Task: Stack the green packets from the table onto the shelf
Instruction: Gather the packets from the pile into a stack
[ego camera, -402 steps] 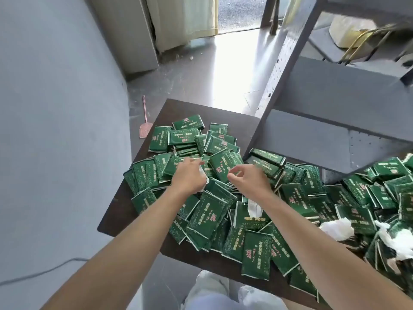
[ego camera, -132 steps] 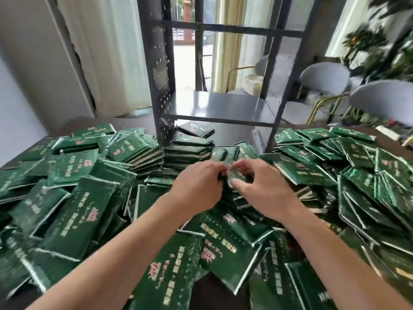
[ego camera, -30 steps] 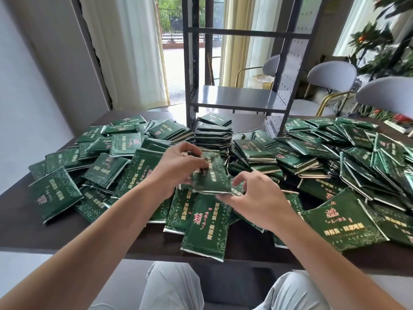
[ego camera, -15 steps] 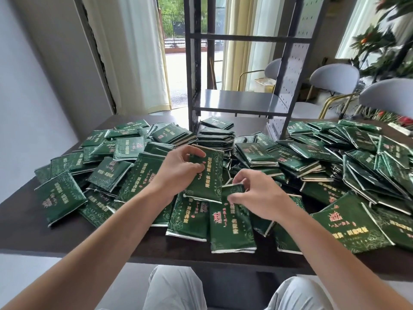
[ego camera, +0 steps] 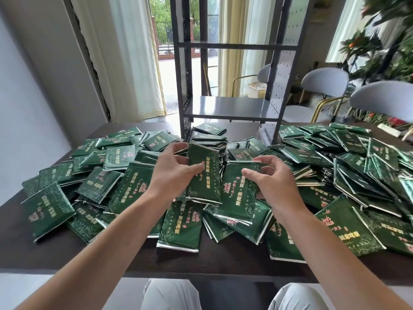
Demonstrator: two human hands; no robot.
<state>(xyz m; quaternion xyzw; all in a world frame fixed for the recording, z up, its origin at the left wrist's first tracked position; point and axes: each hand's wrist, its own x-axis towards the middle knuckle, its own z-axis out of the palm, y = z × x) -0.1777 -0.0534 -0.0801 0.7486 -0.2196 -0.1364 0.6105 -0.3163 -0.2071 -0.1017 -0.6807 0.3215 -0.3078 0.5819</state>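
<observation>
A green packet [ego camera: 204,173] is standing nearly upright just above the heap at the table's centre, with the left hand [ego camera: 173,173] gripping it, thumb across its face and fingers curling behind its top edge. Gold and red characters are running down its front, too small for reading. At 3 o'clock of it, the right hand [ego camera: 271,182] is pinching a second packet [ego camera: 238,191], fingers curled over its top edge and thumb on its face. Loose green packets [ego camera: 357,166] are covering the dark table [ego camera: 223,260] all round. At 12 o'clock, the metal shelf [ego camera: 228,106] is standing on the table, its grey board bare.
</observation>
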